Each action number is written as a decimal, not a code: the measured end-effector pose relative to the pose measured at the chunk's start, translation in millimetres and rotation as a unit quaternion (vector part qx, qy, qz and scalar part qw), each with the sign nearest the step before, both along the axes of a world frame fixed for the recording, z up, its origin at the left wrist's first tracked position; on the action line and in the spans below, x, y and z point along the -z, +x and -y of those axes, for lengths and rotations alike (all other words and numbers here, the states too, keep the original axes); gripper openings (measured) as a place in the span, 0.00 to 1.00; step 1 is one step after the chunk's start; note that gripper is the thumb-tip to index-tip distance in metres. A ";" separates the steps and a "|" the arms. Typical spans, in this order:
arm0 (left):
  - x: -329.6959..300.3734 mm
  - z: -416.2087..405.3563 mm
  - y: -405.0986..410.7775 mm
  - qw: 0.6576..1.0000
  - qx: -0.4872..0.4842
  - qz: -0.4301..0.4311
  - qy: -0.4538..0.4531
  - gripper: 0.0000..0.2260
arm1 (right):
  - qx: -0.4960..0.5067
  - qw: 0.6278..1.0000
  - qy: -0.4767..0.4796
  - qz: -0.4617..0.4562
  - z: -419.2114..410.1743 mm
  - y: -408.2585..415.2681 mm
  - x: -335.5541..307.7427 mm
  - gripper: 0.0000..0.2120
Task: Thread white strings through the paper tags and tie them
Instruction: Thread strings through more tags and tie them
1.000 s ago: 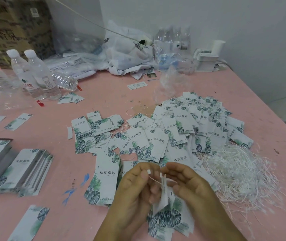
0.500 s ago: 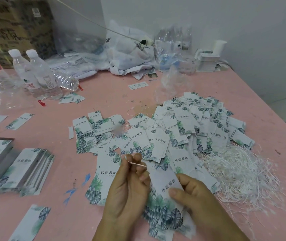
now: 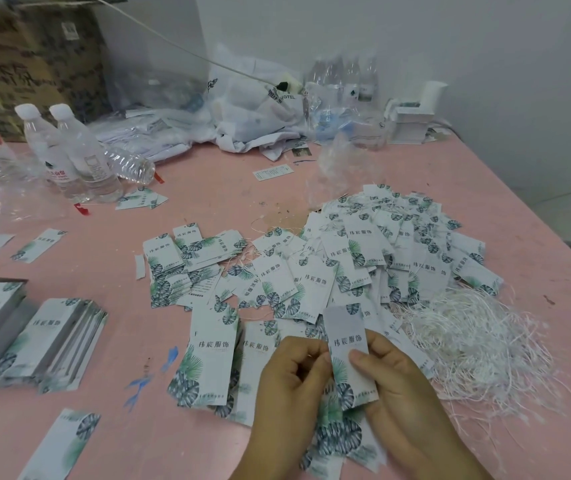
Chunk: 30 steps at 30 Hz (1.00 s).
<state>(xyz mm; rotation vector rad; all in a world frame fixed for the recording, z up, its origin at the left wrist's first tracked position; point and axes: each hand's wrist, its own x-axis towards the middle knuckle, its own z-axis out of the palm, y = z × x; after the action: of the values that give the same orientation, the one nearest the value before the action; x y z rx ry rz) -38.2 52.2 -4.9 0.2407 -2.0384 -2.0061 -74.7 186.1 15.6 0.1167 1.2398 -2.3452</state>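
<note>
A single leaf-printed paper tag (image 3: 348, 344) was held above the pink table (image 3: 208, 199), pinched at its right edge by the right hand (image 3: 395, 386) and at its left edge by the curled fingers of the left hand (image 3: 291, 379). Whether a string was threaded through it could not be told. A large heap of tags (image 3: 381, 251), seemingly with strings attached, was seen beyond the hands, and a tangle of loose white strings (image 3: 478, 344) lay to the right. Stacked tags (image 3: 52, 337) at the left appeared unstrung, so much work was judged to remain.

Pink table (image 3: 208, 188) against white wall (image 3: 450, 36); cardboard boxes (image 3: 27, 57) far left.
</note>
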 end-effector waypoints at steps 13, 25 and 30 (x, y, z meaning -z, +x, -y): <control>-4.3 -1.6 1.4 0.979 -0.046 -0.055 -0.190 0.08 | 0.099 0.971 0.197 -0.092 -6.1 -53.7 -42.2 0.09; -2.8 13.8 -0.7 0.943 -0.037 -0.017 -0.331 0.09 | 0.149 0.787 0.504 -0.323 -11.7 -95.5 -40.6 0.15; 0.3 16.5 -1.7 0.926 0.008 0.040 -0.376 0.17 | 0.007 0.787 0.529 -0.316 -28.1 -15.6 -14.1 0.10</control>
<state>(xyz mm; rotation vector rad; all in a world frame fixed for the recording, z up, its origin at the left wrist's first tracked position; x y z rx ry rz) -39.9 35.7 -5.2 0.1397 -2.6769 -1.0924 -90.4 214.3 29.7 -0.3305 2.7532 -1.3982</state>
